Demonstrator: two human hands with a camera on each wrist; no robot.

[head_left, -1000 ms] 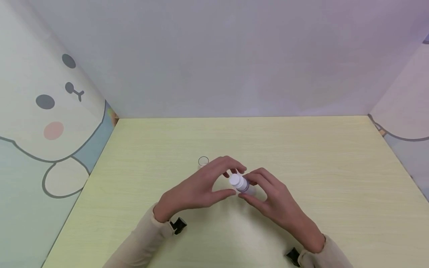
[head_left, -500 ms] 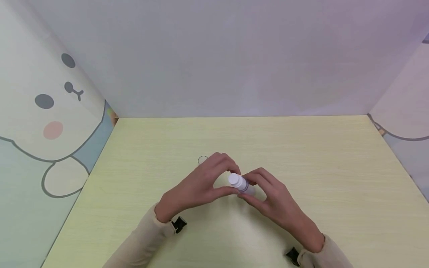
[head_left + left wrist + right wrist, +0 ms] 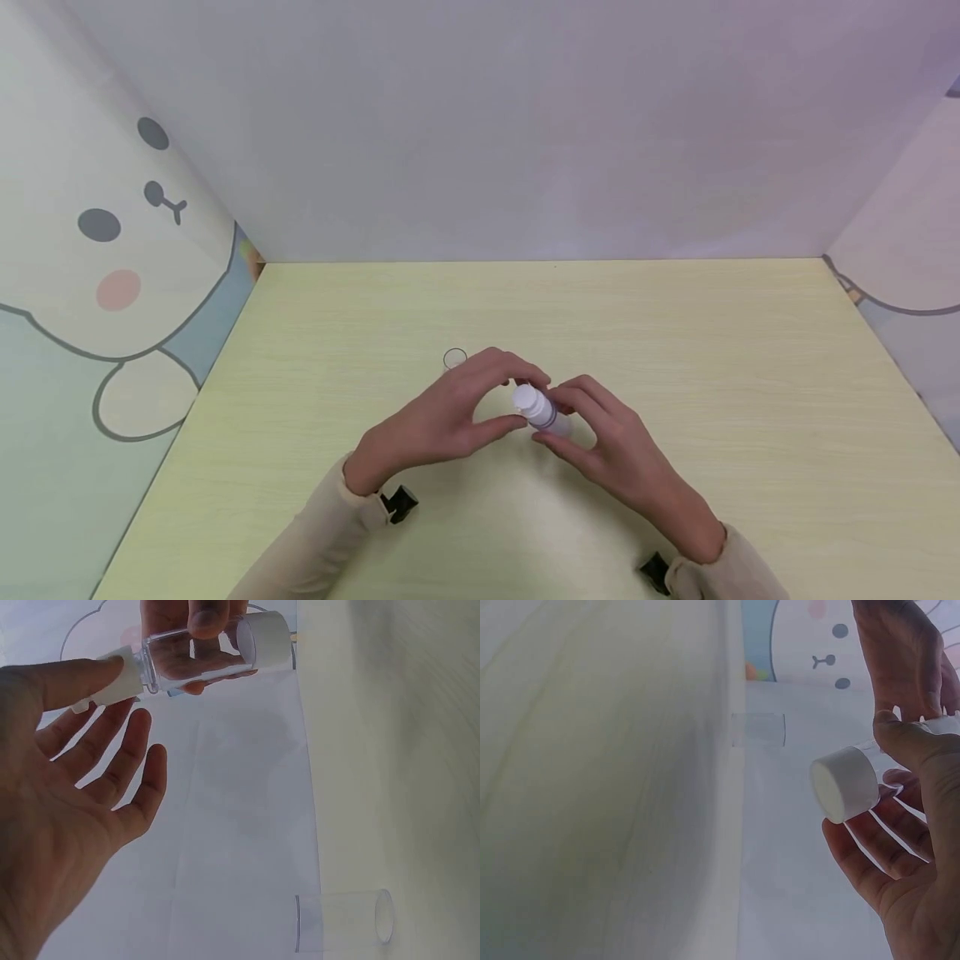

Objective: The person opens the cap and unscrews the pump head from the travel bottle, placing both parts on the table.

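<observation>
A small clear pump bottle with a white base is held above the table, tilted, its white pump head toward the left. My right hand grips the clear body between thumb and fingers. The left hand has thumb and front fingers curled around the white collar; its thumb lies across the collar in the left wrist view, while the ring and little fingers hang loosely off it. A clear cylindrical cover stands on the table beyond my left hand.
The pale wood-grain table stretches around both hands. Behind it rises a plain light wall. Side panels with cartoon animals flank it. Black wrist devices sit by both sleeves.
Half a second ago the left thumb and fingers closed tighter on the pump head; now they are spread slightly wider around it. My right hand and the bottle have stayed almost still.
</observation>
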